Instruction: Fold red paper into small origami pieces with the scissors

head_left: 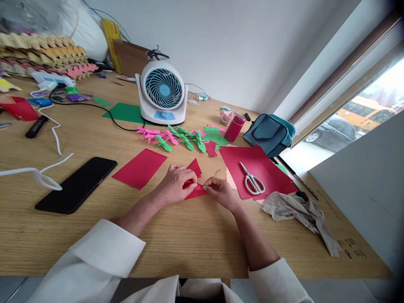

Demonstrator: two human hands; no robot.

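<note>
Both of my hands pinch a small piece of folded red paper (196,192) just above the table. My left hand (175,183) grips its left side, thumb and fingertips closed on it. My right hand (221,191) pinches its right end between thumb and forefinger. Just behind the fingers lies another red paper piece (195,166) with a pointed top. Left of my hands is a flat red rectangle of paper (140,168). On the right, white-handled scissors (252,181) rest on a stack of red sheets (274,174).
Folded green and pink paper pieces (195,139) lie before a white fan (164,90). A black phone (77,184) and a white cable (57,136) are at left. A red canister (235,128), a teal bag (269,134) and a crumpled cloth (292,208) are at right.
</note>
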